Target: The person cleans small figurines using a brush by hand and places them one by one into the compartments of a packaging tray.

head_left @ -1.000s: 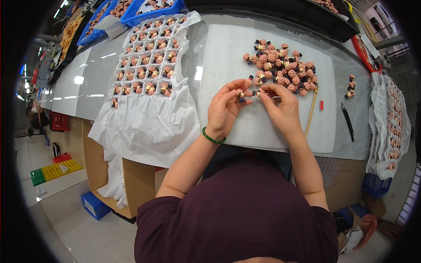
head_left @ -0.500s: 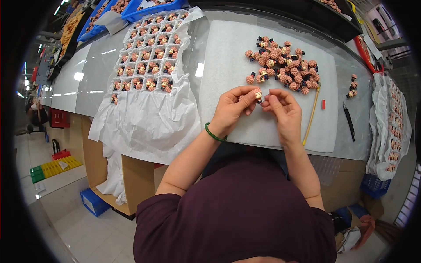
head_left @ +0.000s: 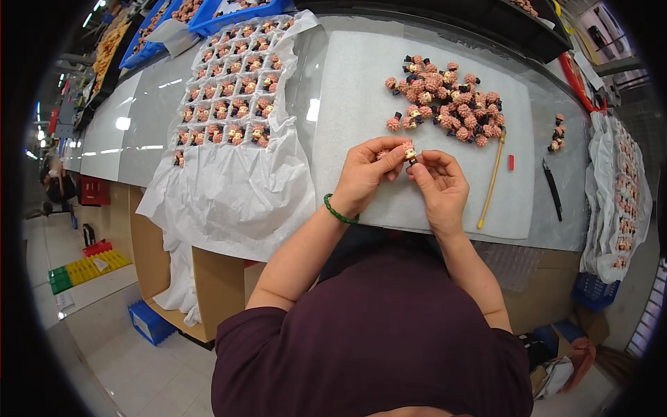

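Observation:
Between the thumb and fingers of my left hand (head_left: 368,170) is a small figurine (head_left: 409,152) with pink curly hair, a pale face and a dark body. A second pink piece shows partly inside the same hand. My right hand (head_left: 440,186) has its thumb and curled fingers at the figurine's dark lower end; the exact contact is too small to make out. Just beyond both hands lies a heap of similar figurines (head_left: 465,108) on a white foam sheet (head_left: 347,90).
At left, a white compartment tray (head_left: 208,101) holds rows of figurines, with crumpled tissue paper (head_left: 229,181) in front. To the right lie a yellow stick (head_left: 492,184), a red piece (head_left: 511,162), a black pen-like tool (head_left: 552,189) and another filled tray (head_left: 622,201). Blue bins (head_left: 236,17) stand behind.
My right hand has moved slightly left and down, its thumb now against the figurine's lower end. My left hand keeps its hold on the figurine.

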A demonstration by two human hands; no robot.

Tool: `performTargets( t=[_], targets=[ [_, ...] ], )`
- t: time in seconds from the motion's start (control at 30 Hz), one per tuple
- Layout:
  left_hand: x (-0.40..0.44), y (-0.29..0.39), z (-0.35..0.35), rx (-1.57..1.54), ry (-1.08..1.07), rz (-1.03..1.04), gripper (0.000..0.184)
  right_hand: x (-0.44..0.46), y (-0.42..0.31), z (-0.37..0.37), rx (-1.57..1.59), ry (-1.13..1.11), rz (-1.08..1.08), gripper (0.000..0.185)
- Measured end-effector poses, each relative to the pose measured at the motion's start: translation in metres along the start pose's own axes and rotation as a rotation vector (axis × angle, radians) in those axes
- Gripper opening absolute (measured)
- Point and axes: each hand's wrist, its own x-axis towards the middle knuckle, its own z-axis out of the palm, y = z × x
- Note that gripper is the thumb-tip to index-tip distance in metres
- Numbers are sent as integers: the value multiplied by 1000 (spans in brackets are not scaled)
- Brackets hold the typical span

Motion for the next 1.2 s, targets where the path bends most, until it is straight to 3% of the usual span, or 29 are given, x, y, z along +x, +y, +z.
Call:
performTargets(
  t=[0.23,0.67,0.77,1.0,1.13,1.2],
  targets=[
    [-2,-2,-3,120,-61,48,24,-3,5,-3,-127,26,-193,31],
    [0,-1,-4,-59,-99,71,34,-3,1,0,-134,15,-217,39],
    [0,0,-2,-230,-132,56,34,-2,-1,0,-146,47,-247,37],
    [-1,-7,3,41,-73,225,36,0,-2,-3,-245,4,-210,22],
    [-4,-7,-1,129,-98,114,35,0,-2,-1,-188,-6,-191,14],
    [-4,-9,1,189,-106,192,35,0,-2,-1,-163,-4,-184,12]
  ],
)
